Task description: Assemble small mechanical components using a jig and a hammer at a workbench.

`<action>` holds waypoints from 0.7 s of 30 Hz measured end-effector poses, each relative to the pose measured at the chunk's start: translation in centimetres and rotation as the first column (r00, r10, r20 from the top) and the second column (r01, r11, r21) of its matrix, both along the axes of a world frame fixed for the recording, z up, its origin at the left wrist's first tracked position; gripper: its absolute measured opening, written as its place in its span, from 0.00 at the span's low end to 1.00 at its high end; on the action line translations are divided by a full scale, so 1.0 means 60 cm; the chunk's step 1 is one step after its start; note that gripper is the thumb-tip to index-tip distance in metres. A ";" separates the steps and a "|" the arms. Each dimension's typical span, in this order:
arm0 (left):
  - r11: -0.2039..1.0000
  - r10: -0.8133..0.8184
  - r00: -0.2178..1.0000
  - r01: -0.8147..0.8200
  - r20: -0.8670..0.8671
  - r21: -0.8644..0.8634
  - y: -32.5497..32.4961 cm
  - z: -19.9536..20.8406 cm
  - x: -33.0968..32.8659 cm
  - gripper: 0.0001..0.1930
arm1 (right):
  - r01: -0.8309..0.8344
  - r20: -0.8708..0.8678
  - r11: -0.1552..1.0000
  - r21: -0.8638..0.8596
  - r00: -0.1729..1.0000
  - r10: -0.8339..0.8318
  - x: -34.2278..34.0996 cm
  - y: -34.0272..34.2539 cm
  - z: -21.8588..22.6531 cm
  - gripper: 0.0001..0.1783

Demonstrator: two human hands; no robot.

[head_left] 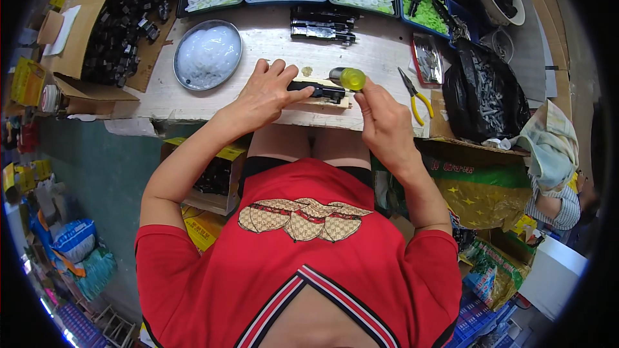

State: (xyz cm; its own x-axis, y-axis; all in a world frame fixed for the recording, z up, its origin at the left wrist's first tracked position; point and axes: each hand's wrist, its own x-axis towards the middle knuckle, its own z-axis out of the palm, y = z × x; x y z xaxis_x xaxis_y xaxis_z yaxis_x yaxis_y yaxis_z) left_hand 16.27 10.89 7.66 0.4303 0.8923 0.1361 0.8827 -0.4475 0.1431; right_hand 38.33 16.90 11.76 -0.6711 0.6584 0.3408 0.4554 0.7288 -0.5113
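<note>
On white bench (380,38): left grip (263,96) holding slim black part (327,92); right grip (388,119), tool (353,78) (yellow, round-ended).

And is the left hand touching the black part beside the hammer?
Touching: the head view shows the left hand with its thumb lying on the black part.

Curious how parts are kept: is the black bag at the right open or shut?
Open: the black bag has its mouth spread, showing grey pieces inside.
</note>
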 end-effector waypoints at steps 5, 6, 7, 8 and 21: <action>1.000 -0.025 1.000 0.025 -0.006 -0.013 0.013 -0.002 0.001 0.22 | 0.026 0.391 0.999 -0.032 0.920 -0.012 -0.002 0.015 -0.034 0.09; 0.999 -0.024 1.000 0.024 -0.005 -0.023 0.012 -0.003 0.000 0.22 | -0.003 0.378 0.999 -0.049 0.925 0.021 -0.004 0.019 -0.026 0.09; 0.999 -0.005 1.000 0.005 -0.004 -0.045 0.007 -0.001 0.002 0.21 | 0.007 0.262 1.000 -0.018 0.965 -0.002 -0.003 0.010 -0.018 0.09; 0.999 0.002 1.000 -0.002 -0.005 -0.045 0.009 0.000 0.000 0.21 | 0.018 0.174 1.000 0.012 0.985 -0.020 -0.005 0.006 -0.003 0.09; 0.962 0.204 0.907 -0.115 0.369 -0.249 0.033 -0.003 -0.011 0.21 | -0.011 0.457 1.000 -0.003 0.890 0.011 -0.006 0.016 -0.014 0.10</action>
State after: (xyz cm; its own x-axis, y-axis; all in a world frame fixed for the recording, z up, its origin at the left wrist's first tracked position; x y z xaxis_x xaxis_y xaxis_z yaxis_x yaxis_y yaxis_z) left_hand 15.61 12.89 7.49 0.2320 0.9710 0.0585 0.7940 -0.2238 0.5653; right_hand 38.00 17.84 10.89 -0.7595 0.6504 -0.0054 0.6309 0.7347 -0.2494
